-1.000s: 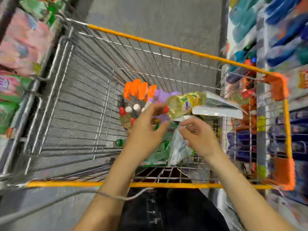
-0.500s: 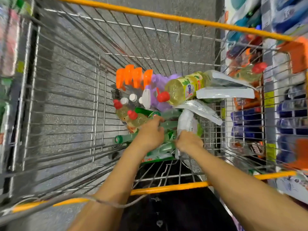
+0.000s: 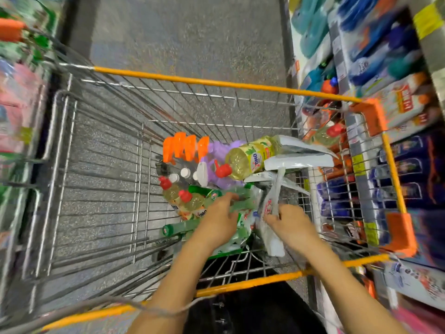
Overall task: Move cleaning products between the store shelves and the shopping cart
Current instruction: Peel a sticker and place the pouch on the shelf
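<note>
right shelves (image 3: 385, 56): blurred, labels mostly unreadable | left shelves (image 3: 19, 104): blurred, cut by edge

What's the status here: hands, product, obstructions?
Left hand on green bottle pack, grip unclear. Right hand gripping white pouch in cart. Yellow bottle lies atop pile beyond, clear of both hands.

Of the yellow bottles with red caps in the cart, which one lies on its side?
The big yellow bottle, highest in the cart, cap pointing left; the two smaller bottles stand cap-up below it.
</note>
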`<state>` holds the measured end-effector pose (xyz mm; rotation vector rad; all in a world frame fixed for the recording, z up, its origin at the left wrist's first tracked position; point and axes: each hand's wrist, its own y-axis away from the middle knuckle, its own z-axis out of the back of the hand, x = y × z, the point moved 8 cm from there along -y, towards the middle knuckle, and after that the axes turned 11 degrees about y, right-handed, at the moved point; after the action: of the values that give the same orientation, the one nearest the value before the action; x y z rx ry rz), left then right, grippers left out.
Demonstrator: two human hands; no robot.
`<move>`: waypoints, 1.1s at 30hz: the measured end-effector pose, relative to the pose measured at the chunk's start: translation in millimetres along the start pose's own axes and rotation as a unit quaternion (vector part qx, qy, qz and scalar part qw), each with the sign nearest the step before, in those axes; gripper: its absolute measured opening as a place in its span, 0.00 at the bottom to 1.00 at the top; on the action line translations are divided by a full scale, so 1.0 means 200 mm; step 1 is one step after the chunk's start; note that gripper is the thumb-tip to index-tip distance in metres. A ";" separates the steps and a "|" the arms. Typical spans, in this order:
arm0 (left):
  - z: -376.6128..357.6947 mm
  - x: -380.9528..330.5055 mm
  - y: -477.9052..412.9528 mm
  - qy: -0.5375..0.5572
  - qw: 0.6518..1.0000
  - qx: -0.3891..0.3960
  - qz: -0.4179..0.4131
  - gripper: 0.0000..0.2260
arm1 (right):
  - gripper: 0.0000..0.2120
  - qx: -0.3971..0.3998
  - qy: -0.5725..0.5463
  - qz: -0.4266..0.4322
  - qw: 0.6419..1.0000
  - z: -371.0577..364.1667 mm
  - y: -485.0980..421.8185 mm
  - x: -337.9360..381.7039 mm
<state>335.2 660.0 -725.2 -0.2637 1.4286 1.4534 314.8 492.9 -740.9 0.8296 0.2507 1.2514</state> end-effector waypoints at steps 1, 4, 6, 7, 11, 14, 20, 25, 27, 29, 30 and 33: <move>0.00 0.00 0.00 0.003 1.000 0.002 -0.004 0.18 | 0.14 0.004 -0.025 0.026 0.999 0.04 0.05 0.01; 0.08 -0.13 0.05 0.042 0.999 -0.013 -0.031 0.19 | 0.10 -0.044 -0.095 0.146 0.984 0.34 0.26 0.12; 0.12 -0.27 0.09 0.073 0.994 -0.011 -0.080 0.20 | 0.10 -0.070 -0.150 0.204 0.965 0.56 0.41 0.20; 0.13 -0.34 0.11 0.078 0.991 -0.005 -0.111 0.21 | 0.10 -0.068 -0.166 0.222 0.958 0.65 0.47 0.23; 0.24 -0.56 0.20 0.136 0.976 0.028 -0.170 0.23 | 0.13 -0.014 -0.208 0.292 0.934 0.92 0.64 0.37; 0.37 -0.62 0.24 0.209 0.960 0.035 -0.181 0.24 | 0.18 0.007 -0.303 0.314 0.900 1.13 0.68 0.46; 0.53 -0.72 0.33 0.299 0.925 -0.076 -0.223 0.08 | 0.24 0.123 -0.561 0.300 0.762 1.23 0.53 0.54; 0.58 -0.59 0.36 0.380 0.888 -0.162 -0.202 0.11 | 0.29 0.054 -0.699 0.226 0.677 1.03 0.39 0.37; 0.58 -0.55 0.38 0.402 0.874 -0.190 -0.197 0.12 | 0.38 0.046 -0.653 0.222 0.723 0.87 0.41 0.35; 0.57 -0.53 0.39 0.399 0.870 -0.214 -0.195 0.08 | 0.42 -0.004 -0.614 0.212 0.761 0.77 0.41 0.34; 0.57 -0.51 0.40 0.391 0.871 -0.226 -0.192 0.05 | 0.39 -0.041 -0.598 0.209 0.772 0.74 0.42 0.34; 0.54 -0.49 0.40 0.371 0.877 -0.252 -0.169 0.03 | 0.21 -0.108 -0.588 0.192 0.778 0.72 0.45 0.35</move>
<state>370.3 721.7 -574.2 -1.4606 1.4351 1.4633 357.1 503.7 -562.0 1.3415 -1.1101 0.8753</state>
